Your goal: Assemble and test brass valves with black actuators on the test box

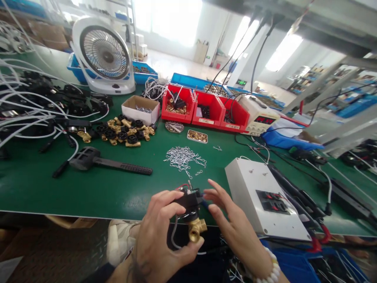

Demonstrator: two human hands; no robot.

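Observation:
My left hand [159, 232] is closed around a valve [190, 202] with a black housing and a brass body, holding it over the table's front edge. Thin red wires show at the top of the housing, and a grey cable hangs below. Just right of the valve, my right hand [235, 226] has its fingers apart; I cannot tell whether the fingertips touch the housing. Beyond both hands lies a pile of wire clips [181, 158], with a loose clip [199, 173] in front of it.
A rubber mallet [108, 163] lies left, before several brass fittings [126, 131]. Red bins [178, 116], a white carton [140, 110] and a fan [103, 55] stand behind. On the right are a grey box [259, 196] with terminals and a power supply [259, 116].

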